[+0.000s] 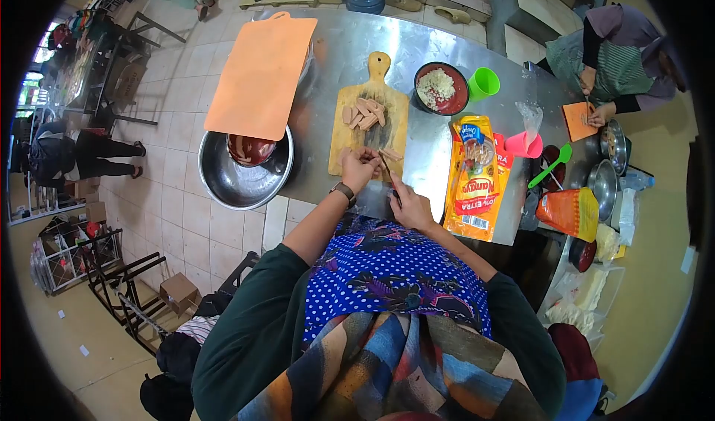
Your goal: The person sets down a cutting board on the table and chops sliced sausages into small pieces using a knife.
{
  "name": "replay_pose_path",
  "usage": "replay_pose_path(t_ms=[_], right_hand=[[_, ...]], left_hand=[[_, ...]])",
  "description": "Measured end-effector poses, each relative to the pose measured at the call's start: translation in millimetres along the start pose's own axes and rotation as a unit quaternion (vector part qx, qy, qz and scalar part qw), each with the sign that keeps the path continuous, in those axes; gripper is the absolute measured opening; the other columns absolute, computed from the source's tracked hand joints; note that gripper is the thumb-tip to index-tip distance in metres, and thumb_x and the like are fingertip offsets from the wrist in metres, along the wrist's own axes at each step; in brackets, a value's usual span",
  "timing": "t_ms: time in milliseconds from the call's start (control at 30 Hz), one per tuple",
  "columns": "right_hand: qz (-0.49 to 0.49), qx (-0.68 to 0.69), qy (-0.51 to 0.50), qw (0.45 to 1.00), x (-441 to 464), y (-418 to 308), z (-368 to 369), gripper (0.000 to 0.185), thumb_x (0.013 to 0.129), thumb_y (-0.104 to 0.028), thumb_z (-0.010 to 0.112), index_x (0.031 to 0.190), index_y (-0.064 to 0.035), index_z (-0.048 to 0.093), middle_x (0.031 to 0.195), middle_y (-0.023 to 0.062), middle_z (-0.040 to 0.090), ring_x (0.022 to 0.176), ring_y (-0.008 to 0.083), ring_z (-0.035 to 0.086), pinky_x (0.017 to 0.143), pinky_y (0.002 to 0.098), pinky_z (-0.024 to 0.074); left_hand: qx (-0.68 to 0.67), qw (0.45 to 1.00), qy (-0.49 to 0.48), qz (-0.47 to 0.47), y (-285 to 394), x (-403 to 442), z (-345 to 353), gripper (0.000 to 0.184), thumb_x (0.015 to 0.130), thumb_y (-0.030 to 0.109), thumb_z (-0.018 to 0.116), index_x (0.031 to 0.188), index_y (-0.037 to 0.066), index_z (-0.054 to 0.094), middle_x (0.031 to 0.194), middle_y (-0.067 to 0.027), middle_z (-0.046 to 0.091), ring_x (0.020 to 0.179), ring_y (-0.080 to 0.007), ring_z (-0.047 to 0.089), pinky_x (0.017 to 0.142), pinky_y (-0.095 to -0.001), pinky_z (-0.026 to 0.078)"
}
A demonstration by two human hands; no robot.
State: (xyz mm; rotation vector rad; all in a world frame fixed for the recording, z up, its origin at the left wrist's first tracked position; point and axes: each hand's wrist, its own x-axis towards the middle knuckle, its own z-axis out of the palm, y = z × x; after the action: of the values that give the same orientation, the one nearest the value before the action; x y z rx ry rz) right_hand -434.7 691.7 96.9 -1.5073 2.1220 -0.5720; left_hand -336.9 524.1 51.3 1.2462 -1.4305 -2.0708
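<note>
Gripping a knife (385,166), the right hand (412,206) meets the left hand (360,169), its hold unclear, at the wooden board's (395,116) near end, beside sliced sausage (392,154).

A working kitchen here — steel table (339,34) at twelve o'clock, cutting board (342,134) on it, metal bowls (602,183) over at two o'clock — and a tiled floor (179,160) running off at ten.
</note>
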Motion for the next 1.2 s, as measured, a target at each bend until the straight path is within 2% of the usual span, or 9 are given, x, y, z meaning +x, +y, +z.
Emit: replay_pose_path(t_ms=[500, 667, 1100, 1200], right_hand=[[-0.004, 0.006, 0.003, 1.000, 1, -2, 1, 0.068, 0.088, -0.019, 0.060, 0.150, -0.0143, 0.032, 0.102, 0.0217, 0.067, 0.075, 0.0382, 0.067, 0.062, 0.0454, 0.0548], [-0.008, -0.002, 0.009, 1.000, 3, -2, 3, 0.067, 0.087, -0.019, 0.059, 0.149, -0.0137, 0.033, 0.097, 0.0198, 0.066, 0.070, 0.0389, 0.065, 0.060, 0.0484, 0.0535], [-0.036, -0.001, 0.015, 0.999, 13, 0, 2, 0.067, 0.085, -0.018, 0.060, 0.148, -0.0130, 0.035, 0.097, 0.0197, 0.066, 0.070, 0.0387, 0.065, 0.060, 0.0480, 0.0537], [-0.026, -0.013, -0.008, 1.000, 19, -1, 2, 0.065, 0.086, -0.017, 0.059, 0.147, -0.0131, 0.037, 0.100, 0.0223, 0.066, 0.071, 0.0381, 0.066, 0.062, 0.0461, 0.0545]], left_hand=[[0.000, 1.000, -0.006, -0.001, 1, -1, -1, 0.004, 0.090, -0.001, 0.064, 0.093, 0.001, 0.062, 0.082, -0.0066, 0.067, 0.066, -0.0142, 0.067, 0.059, -0.0253, 0.056], [-0.006, 1.000, -0.005, -0.005, 0, 0, -1, 0.005, 0.090, -0.001, 0.064, 0.093, 0.001, 0.062, 0.082, -0.0064, 0.067, 0.067, -0.0136, 0.066, 0.059, -0.0253, 0.056], [0.004, 1.000, -0.005, -0.019, 7, 0, -1, 0.005, 0.089, -0.003, 0.064, 0.093, -0.001, 0.063, 0.080, -0.0070, 0.067, 0.064, -0.0136, 0.066, 0.056, -0.0259, 0.056], [0.014, 1.000, -0.001, -0.022, 11, -1, 0, 0.005, 0.088, -0.004, 0.065, 0.092, -0.002, 0.063, 0.080, -0.0073, 0.067, 0.064, -0.0140, 0.066, 0.056, -0.0262, 0.057]])
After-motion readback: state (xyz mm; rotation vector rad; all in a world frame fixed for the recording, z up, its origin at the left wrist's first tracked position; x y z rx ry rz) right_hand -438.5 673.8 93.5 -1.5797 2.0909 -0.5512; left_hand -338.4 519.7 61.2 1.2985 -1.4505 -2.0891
